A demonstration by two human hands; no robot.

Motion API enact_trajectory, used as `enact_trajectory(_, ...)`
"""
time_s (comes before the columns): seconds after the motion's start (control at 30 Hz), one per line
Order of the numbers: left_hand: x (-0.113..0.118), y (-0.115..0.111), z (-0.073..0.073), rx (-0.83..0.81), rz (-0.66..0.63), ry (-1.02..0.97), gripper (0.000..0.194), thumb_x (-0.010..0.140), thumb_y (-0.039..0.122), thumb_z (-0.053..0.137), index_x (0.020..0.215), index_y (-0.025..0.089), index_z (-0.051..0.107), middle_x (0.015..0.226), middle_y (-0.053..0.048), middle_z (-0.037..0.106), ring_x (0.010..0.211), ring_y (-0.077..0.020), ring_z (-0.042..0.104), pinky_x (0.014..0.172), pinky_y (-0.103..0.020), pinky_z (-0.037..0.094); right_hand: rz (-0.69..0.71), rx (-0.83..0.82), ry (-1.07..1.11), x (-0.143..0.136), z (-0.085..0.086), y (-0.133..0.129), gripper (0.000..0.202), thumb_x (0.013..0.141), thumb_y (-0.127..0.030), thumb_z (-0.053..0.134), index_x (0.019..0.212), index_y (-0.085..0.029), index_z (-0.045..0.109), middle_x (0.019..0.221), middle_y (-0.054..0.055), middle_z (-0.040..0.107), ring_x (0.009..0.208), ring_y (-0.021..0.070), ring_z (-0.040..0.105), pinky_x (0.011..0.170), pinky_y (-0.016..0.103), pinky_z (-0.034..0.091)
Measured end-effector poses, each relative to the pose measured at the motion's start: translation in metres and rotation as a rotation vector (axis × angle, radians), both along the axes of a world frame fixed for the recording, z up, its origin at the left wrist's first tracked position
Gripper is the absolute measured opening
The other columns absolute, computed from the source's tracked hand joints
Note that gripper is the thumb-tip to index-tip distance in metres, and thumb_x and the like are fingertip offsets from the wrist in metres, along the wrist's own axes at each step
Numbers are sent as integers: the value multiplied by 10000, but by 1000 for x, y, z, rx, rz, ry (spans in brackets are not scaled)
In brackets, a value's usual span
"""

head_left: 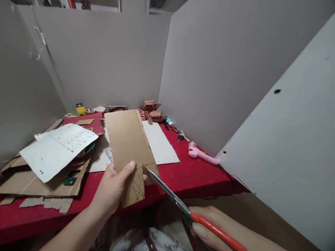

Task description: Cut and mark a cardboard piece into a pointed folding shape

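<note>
A long piece of brown cardboard [128,139] is held up over the table's front edge by my left hand [113,184], with the thumb on its face and the fingers behind. Crossing pen lines mark its lower part, where a cut edge shows. My right hand [211,223] is closed on scissors [174,197] with orange handles. Their blades point up and left, and the tips meet the cardboard near the drawn lines, just right of my left thumb.
On the red-covered table [188,177], stacked cardboard [39,181] and a paper drawing [60,146] lie left. White board [161,143] sits behind the cardboard. A pink hammer-shaped tool [202,155] and keys [180,136] lie right; model boats [157,116] and a yellow bottle [80,109] stand behind.
</note>
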State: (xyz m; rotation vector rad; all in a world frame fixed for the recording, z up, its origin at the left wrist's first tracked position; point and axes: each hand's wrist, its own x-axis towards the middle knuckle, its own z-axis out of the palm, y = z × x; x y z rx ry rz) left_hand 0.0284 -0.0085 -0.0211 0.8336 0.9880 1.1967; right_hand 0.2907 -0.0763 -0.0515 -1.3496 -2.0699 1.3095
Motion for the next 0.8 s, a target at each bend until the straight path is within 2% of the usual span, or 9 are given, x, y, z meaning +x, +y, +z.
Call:
enact_trajectory(0.13,5,0,-1,1,37,-18,427,719,320,811,1052,109,648,849,-116,774,689,-259,749,599,-334,627,-156,140,-111,-10,-17,-3,371,914,-582,498,854,-232,606,762,51,643,642,203,579,584,293,462)
enact_trajectory(0.23,9,-2,-3,9,92,-19,475,699,321,822,1084,119,630,883,-115,775,710,-275,754,609,-357,633,-153,187,-232,-25,-19,5,356,919,-556,491,815,-225,569,709,36,631,608,196,576,586,295,448)
enact_trajectory(0.33,10,-3,-5,1,138,-36,456,720,287,804,1103,129,612,904,-104,775,716,-269,757,628,-359,636,-128,190,-316,-34,-14,13,368,944,-543,432,814,-214,534,725,46,639,612,193,574,587,297,433)
enact_trajectory(0.5,-2,1,-6,-31,47,-79,390,746,267,784,1071,125,622,886,-120,772,697,-274,755,604,-362,636,9,149,-220,-24,-7,19,442,976,-571,362,820,-196,536,740,29,597,645,164,517,595,267,416)
enact_trajectory(0.63,-9,1,-5,-61,-26,-110,425,722,251,806,1079,120,617,914,-139,768,675,-273,751,598,-368,638,167,67,-73,-14,-8,22,519,980,-620,276,816,-181,498,678,-6,497,580,124,431,525,236,381)
enact_trajectory(0.7,-9,-1,-5,-52,-40,-120,480,727,256,806,1144,129,605,942,-136,767,673,-263,750,601,-359,638,167,27,-59,-14,-8,22,520,979,-630,275,814,-182,482,676,-15,477,574,116,415,517,229,379)
enact_trajectory(0.8,-8,-3,-7,-47,-34,-132,543,753,262,790,1237,156,568,936,-113,768,667,-246,747,597,-348,637,94,17,-69,-16,-9,22,504,972,-633,324,821,-183,492,709,-14,476,601,113,413,538,218,396)
